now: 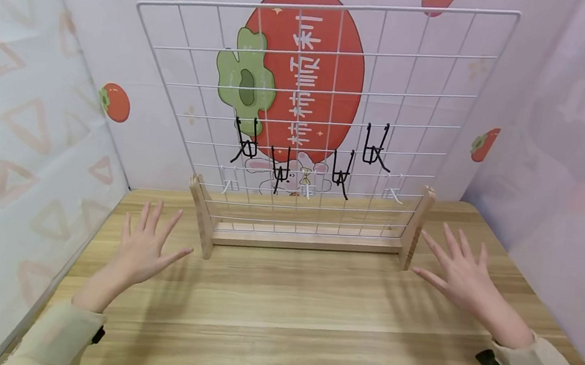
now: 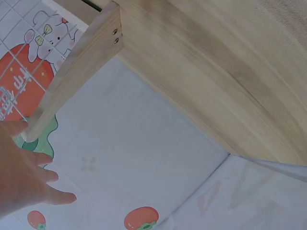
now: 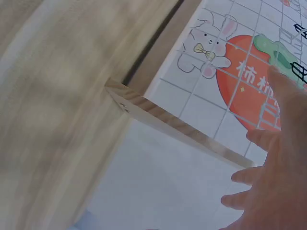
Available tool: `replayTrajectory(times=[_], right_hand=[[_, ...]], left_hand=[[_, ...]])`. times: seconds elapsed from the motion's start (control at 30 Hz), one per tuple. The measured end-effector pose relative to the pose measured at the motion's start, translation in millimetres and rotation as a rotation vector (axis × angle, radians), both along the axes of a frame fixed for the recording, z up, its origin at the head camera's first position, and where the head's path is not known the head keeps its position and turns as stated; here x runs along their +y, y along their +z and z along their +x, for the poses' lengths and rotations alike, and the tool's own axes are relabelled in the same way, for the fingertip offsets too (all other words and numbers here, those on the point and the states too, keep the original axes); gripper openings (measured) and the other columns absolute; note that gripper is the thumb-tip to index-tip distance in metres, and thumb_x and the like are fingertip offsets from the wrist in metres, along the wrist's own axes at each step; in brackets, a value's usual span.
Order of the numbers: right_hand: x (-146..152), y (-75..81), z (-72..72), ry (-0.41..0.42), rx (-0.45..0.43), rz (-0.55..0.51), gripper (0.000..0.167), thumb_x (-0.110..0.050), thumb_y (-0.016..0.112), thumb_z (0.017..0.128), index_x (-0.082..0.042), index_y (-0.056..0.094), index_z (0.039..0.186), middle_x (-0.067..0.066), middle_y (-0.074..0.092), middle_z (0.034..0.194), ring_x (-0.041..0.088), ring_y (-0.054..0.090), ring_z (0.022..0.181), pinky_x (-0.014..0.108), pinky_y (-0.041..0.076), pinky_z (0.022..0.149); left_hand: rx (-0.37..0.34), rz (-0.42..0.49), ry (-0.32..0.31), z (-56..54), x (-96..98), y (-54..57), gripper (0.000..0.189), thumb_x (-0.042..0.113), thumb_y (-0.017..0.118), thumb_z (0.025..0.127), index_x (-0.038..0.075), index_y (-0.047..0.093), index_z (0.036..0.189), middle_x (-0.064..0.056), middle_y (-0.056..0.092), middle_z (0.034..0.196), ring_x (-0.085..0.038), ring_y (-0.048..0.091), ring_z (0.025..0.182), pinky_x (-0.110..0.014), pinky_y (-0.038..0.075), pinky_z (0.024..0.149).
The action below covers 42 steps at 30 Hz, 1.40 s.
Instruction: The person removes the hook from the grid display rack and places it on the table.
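My left hand (image 1: 142, 253) is held over the table on the left, fingers straight and spread, holding nothing. Likewise spread and holding nothing, my right hand (image 1: 465, 280) is on the right side. Between them a white wire grid (image 1: 328, 9) stands upright in a wooden stand (image 1: 307, 244). Several black hooks hang on the grid, among them an upper left hook (image 1: 247, 148) and an upper right hook (image 1: 373, 154). Lower down are three white hooks, the middle one (image 1: 308, 190) hard to make out. Each wrist view shows part of that hand near a side post (image 2: 76, 67) of the stand.
The wooden table (image 1: 276, 325) extends in front of the stand. A patterned cloth backdrop (image 1: 410, 51) with printed persimmons rises behind the grid, with light cloth walls at the left (image 1: 18, 115) and right (image 1: 569, 178).
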State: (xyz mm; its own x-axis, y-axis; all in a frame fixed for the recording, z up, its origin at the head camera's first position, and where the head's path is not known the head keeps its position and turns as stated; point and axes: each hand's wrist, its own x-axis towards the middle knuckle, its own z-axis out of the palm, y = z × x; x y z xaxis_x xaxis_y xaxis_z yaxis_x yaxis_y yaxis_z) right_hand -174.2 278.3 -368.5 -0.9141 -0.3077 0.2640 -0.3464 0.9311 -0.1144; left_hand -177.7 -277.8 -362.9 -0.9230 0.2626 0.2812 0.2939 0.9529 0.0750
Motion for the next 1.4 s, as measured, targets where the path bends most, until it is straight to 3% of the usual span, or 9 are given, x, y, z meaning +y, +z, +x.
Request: replayTrajectory(times=[0.37, 0.67, 0.93, 1.2, 1.3, 1.4], right_hand=[[-4.4, 18.2, -9.0, 0.074, 0.064, -0.045, 0.069, -0.045, 0.051, 0.086, -0.018, 0.018, 0.141, 0.026, 0.011, 0.141, 0.045, 0.008, 0.128, 0.067, -0.003, 0.093], [-8.3, 25.4, -21.6, 0.16, 0.198, -0.107, 0.063, -0.034, 0.061, 0.082, -0.005, 0.035, 0.132, 0.028, 0.027, 0.134, 0.046, 0.027, 0.119, 0.063, 0.008, 0.097], [-13.1, 27.2, -30.3, 0.23, 0.307, -0.188, 0.057, -0.021, 0.066, 0.078, 0.004, 0.042, 0.124, 0.028, 0.039, 0.125, 0.045, 0.039, 0.109, 0.058, 0.027, 0.092], [-21.1, 28.7, -39.8, 0.3, 0.45, -0.255, 0.05, -0.033, 0.055, 0.086, 0.006, 0.048, 0.117, 0.024, 0.049, 0.116, 0.04, 0.045, 0.106, 0.051, 0.039, 0.083], [-24.7, 30.3, -42.6, 0.288, 0.463, -0.277, 0.044, -0.023, 0.062, 0.083, 0.006, 0.051, 0.115, 0.023, 0.051, 0.114, 0.038, 0.046, 0.106, 0.049, 0.04, 0.083], [-29.0, 32.0, -45.7, 0.275, 0.472, -0.304, 0.045, -0.004, 0.07, 0.072, 0.005, 0.053, 0.112, 0.021, 0.053, 0.111, 0.036, 0.048, 0.105, 0.046, 0.041, 0.082]], left_hand=[[0.03, 0.04, 0.002, -13.7, 0.1, 22.4, 0.067, 0.051, 0.05, 0.083, 0.001, 0.04, 0.127, -0.029, 0.024, 0.133, -0.049, 0.016, 0.123, -0.068, 0.009, 0.092], [0.181, 0.159, -0.047, -27.1, -0.1, 35.9, 0.05, 0.035, 0.055, 0.086, -0.003, 0.047, 0.118, -0.03, 0.042, 0.119, -0.047, 0.035, 0.111, -0.059, 0.022, 0.09], [0.175, 0.327, -0.05, -41.1, 1.4, 41.0, 0.044, 0.025, 0.053, 0.089, -0.006, 0.047, 0.119, -0.029, 0.048, 0.111, -0.045, 0.043, 0.103, -0.058, 0.031, 0.084], [0.155, 0.529, -0.06, -60.0, 4.8, 38.4, 0.042, 0.021, 0.052, 0.09, -0.008, 0.046, 0.118, -0.028, 0.048, 0.115, -0.041, 0.043, 0.108, -0.053, 0.032, 0.089], [0.136, 0.608, -0.065, -65.0, 6.0, 36.3, 0.041, 0.02, 0.051, 0.09, -0.008, 0.046, 0.119, -0.028, 0.048, 0.115, -0.042, 0.044, 0.107, -0.053, 0.033, 0.09], [0.106, 0.713, -0.076, -69.7, 6.3, 33.5, 0.039, 0.016, 0.05, 0.091, -0.009, 0.044, 0.12, -0.028, 0.048, 0.115, -0.041, 0.045, 0.108, -0.05, 0.035, 0.09]])
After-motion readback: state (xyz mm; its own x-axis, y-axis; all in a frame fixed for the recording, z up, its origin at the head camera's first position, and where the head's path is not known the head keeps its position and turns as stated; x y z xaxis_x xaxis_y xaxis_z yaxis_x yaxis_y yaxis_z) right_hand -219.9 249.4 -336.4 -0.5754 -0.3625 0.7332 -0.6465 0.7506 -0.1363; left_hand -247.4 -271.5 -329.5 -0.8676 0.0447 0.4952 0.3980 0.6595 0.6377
